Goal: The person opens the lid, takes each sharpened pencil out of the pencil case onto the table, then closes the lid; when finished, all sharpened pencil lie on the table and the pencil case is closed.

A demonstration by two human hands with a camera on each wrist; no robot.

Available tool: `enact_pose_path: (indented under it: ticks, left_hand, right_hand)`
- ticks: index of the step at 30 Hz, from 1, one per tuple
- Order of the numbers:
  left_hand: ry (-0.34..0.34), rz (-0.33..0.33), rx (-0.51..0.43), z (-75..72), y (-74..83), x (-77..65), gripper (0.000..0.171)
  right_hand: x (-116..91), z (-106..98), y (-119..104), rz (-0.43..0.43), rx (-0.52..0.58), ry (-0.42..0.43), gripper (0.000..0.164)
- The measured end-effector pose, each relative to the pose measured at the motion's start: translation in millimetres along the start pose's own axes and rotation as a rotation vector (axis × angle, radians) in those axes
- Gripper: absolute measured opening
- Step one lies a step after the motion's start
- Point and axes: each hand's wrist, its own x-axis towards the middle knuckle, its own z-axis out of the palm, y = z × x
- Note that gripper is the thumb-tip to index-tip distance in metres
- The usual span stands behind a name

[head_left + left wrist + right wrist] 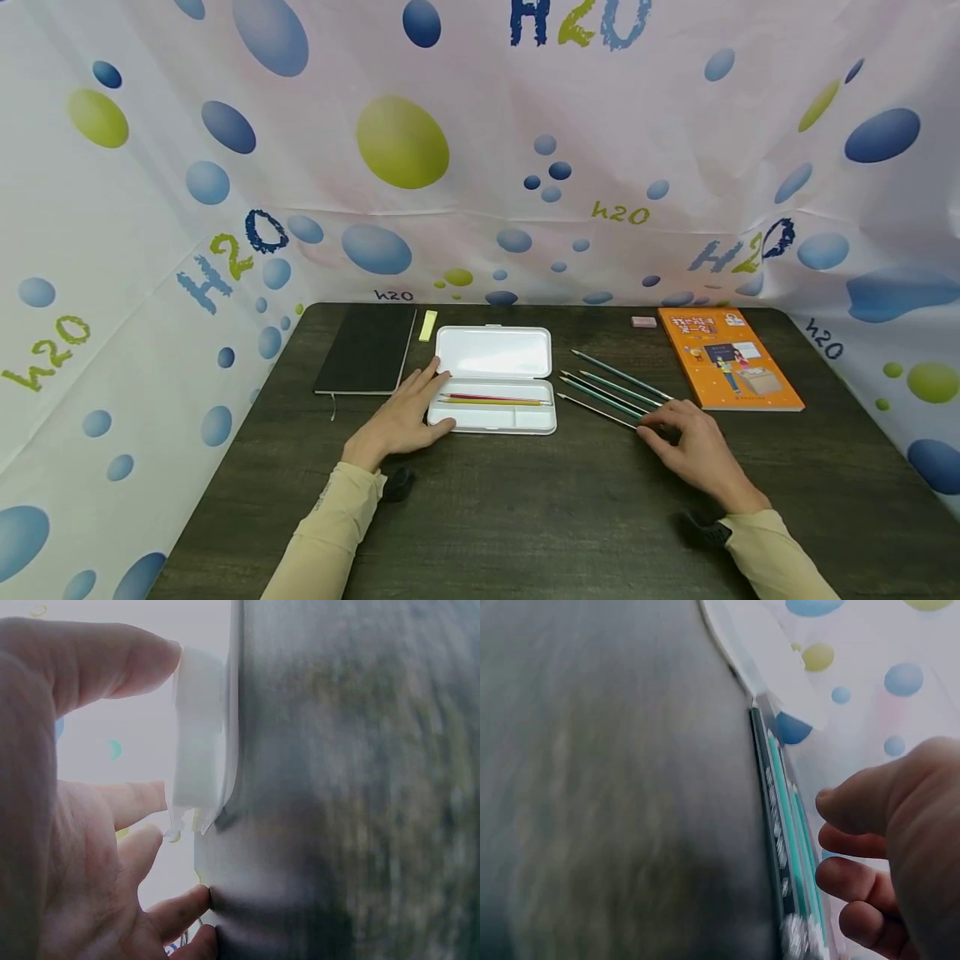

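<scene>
An open white pencil case (493, 431) lies mid-table, its lid (492, 352) tipped back. Inside its tray are a red pencil (480, 397) and a yellow pencil (491, 402). My left hand (405, 417) spreads along the case's left side, the thumb by the front corner; the left wrist view has thumb and fingertips right at the case (199, 727). To the right, several green and dark pencils (597, 411) fan out with their points toward the case. Over their near ends hovers my right hand (693, 446), fingers loosely bent, beside the green pencils (784, 802) in the right wrist view.
A black notebook (367, 350) lies left of the case, with a yellow strip (427, 326) between them at the back. Behind the right hand are an orange book (738, 375) and a small pink eraser (643, 322). A patterned curtain (480, 125) borders the table's back.
</scene>
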Motion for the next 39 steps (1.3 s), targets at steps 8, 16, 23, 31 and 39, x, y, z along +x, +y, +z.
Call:
enact_pose_path:
  ticks: [8,16,23,31,39]
  left_hand:
    - [0.003,-0.001,0.004,-0.8,-1.0,-0.5,0.08]
    - [0.012,0.003,0.009,-0.8,-1.9,0.1,0.079]
    - [0.009,0.004,0.007,0.5,-1.8,0.5,0.079]
    - [0.017,0.003,0.006,0.0,-2.1,-0.3,0.079]
    - [0.009,0.0,0.0,-1.5,1.1,-1.3,0.079]
  right_hand:
    - [26,10,-18,-0.013,0.051,-0.07,0.01]
    - [51,25,-36,-0.041,0.13,-0.116,0.018]
    - [66,41,-50,-0.089,0.135,-0.115,0.024]
    - [83,58,-69,-0.092,0.14,-0.146,0.025]
    - [95,74,-82,-0.097,0.093,-0.217,0.027]
